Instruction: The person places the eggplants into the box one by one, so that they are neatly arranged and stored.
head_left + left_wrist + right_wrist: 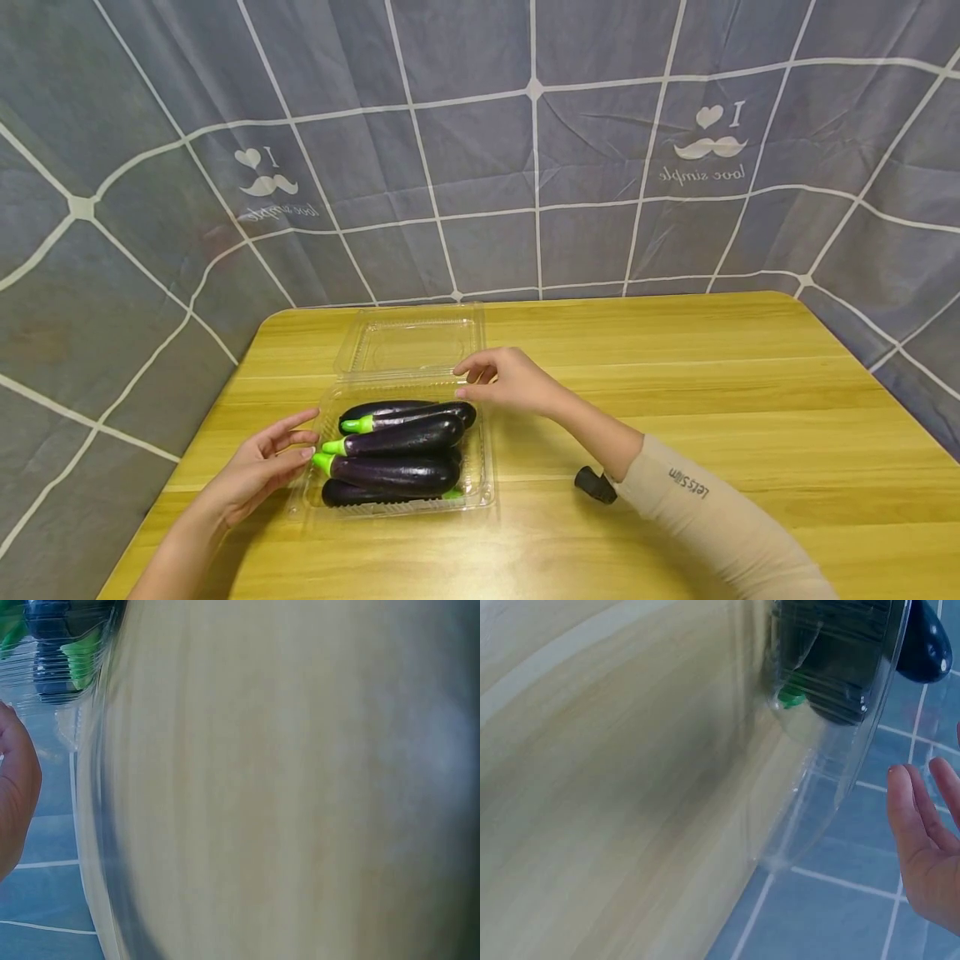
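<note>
Several dark purple eggplants point(397, 473) with green stem ends lie piled in a clear plastic clamshell box point(486, 471). Its lid point(420, 343) is folded back, away from me. My left hand point(258, 471) is at the box's left side, fingertips right at the rim beside the green stems, thumb and fingers spread apart. Over the far right corner of the box is my right hand point(510, 379), its fingers bent loosely with a gap to the thumb and nothing between them. In the right wrist view, the right fingers point(904, 806) stand apart from the box wall point(862, 757).
The box stands on a wood-grain table point(675, 375), left of its middle. A small black object point(596, 485) lies near the right sleeve point(697, 508). A grey curtain point(585, 150) with white lines hangs behind the table and along both sides.
</note>
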`<action>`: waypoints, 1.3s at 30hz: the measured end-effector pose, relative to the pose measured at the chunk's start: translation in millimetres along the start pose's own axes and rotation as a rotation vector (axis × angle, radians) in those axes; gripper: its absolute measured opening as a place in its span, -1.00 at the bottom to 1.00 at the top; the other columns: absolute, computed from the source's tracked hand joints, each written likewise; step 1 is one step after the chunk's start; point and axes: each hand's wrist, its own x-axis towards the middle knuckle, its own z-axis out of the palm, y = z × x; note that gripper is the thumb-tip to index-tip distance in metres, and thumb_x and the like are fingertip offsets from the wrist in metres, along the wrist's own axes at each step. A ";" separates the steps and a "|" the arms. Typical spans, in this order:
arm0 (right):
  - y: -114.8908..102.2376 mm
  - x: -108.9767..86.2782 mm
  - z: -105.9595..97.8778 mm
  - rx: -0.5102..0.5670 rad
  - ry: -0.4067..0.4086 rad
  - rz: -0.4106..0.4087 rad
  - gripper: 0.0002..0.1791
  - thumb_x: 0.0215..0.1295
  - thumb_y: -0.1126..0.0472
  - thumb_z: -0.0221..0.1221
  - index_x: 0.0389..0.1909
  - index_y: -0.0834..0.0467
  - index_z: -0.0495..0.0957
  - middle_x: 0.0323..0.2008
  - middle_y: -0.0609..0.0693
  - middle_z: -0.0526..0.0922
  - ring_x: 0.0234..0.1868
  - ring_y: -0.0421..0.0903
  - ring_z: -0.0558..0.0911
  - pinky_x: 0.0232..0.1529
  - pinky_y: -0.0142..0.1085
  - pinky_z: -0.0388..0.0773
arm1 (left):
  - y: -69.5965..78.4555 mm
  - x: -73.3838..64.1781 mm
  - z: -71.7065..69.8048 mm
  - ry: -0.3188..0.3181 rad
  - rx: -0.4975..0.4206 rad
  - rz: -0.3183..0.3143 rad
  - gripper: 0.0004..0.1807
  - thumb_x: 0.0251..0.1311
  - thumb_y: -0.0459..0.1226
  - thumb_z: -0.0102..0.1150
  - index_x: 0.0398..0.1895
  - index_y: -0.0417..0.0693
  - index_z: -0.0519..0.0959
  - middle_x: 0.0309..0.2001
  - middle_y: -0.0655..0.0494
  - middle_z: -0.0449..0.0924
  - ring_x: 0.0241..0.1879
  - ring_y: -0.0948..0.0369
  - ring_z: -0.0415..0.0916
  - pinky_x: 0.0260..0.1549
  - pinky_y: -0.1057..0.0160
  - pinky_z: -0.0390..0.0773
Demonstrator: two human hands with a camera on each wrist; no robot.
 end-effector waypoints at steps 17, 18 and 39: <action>25.8 7.8 4.3 0.435 0.211 0.320 -0.44 0.11 0.44 0.23 0.18 0.36 0.37 -0.38 0.13 0.63 -0.29 0.08 0.63 -0.21 -0.15 0.58 | -2.2 -1.4 0.0 0.004 -0.005 0.002 -0.49 0.29 -0.48 -0.04 0.10 0.37 0.45 -0.11 0.18 0.49 -0.24 0.36 0.48 -0.31 0.41 0.52; 27.1 8.3 4.7 0.465 0.219 0.336 -0.44 0.11 0.45 0.22 0.18 0.36 0.36 -0.37 0.15 0.63 -0.30 0.07 0.63 -0.20 -0.14 0.58 | -2.3 -1.3 0.0 0.003 -0.007 0.003 -0.49 0.29 -0.48 -0.04 0.10 0.37 0.45 -0.11 0.18 0.49 -0.24 0.36 0.48 -0.31 0.41 0.52; 37.5 15.5 10.6 0.838 0.241 0.572 -0.37 0.14 0.56 0.13 0.27 0.35 0.23 -0.37 0.15 0.60 -0.51 -0.13 0.60 -0.43 -0.39 0.58 | -2.4 0.6 -1.3 -0.002 -0.005 0.009 -0.49 0.29 -0.48 -0.03 0.11 0.36 0.45 -0.10 0.16 0.48 -0.25 0.36 0.48 -0.31 0.41 0.52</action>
